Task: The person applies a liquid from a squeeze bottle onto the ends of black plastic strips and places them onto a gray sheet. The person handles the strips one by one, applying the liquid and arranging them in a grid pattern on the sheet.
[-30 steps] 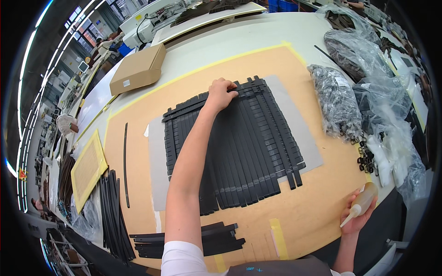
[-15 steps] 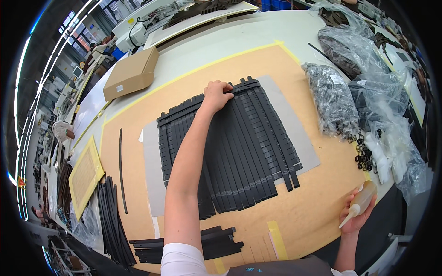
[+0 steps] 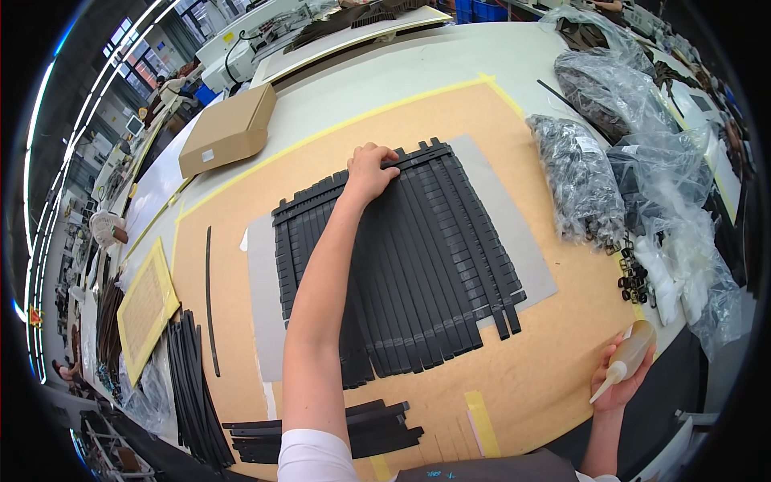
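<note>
My left hand (image 3: 371, 174) is at the far edge of a panel of interlaced flat black strips (image 3: 401, 257). Its fingers are bent and pinched at the strip ends there, and partly hide them. My left forearm crosses over the panel's left part. Under the panel lies a grey sheet (image 3: 516, 241). At the lower right, my right hand (image 3: 614, 392) is wrapped round a translucent squeeze bottle (image 3: 634, 347) of amber liquid, its pale nozzle tilted down to the left, apart from the panel.
Loose black strips (image 3: 373, 430) lie near the front edge, with a bundle of strips (image 3: 193, 386) at left. A cardboard box (image 3: 227, 132) stands far left, near a yellow-edged board (image 3: 148, 313). Plastic bags (image 3: 574, 177) and small black buckles (image 3: 633, 273) are at right.
My left hand has shifted slightly left and down along the far edge of the panel. The bottle in my right hand has hardly moved.
</note>
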Demonstrator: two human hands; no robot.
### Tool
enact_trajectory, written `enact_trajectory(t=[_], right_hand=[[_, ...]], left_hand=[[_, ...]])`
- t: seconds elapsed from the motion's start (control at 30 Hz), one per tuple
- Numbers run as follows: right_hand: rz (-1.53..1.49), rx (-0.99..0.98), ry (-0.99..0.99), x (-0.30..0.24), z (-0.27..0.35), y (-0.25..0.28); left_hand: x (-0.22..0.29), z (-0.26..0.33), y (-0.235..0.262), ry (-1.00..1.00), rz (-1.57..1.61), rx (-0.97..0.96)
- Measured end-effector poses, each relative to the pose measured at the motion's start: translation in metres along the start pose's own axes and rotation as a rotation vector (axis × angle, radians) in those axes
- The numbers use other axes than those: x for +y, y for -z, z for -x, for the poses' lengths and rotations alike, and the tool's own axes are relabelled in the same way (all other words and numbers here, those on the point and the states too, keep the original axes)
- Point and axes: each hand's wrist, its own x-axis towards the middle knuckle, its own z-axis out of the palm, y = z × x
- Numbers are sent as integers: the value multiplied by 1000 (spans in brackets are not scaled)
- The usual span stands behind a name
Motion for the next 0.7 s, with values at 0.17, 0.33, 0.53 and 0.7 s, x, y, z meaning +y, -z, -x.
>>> enact_trajectory(t=[0.17,0.33,0.53,0.7], right_hand=[[2,-14,1,0,-1,1],[9,-12,-2,0,-1,1],[10,4,3,2,-1,-1],[-44,14,5,-2,2,5]], left_hand=[[-3,0,4,8,29,-41],[-1,1,5,30,30,-67],[-1,2,6,30,25,-60],[-3,1,4,33,35,-53]])
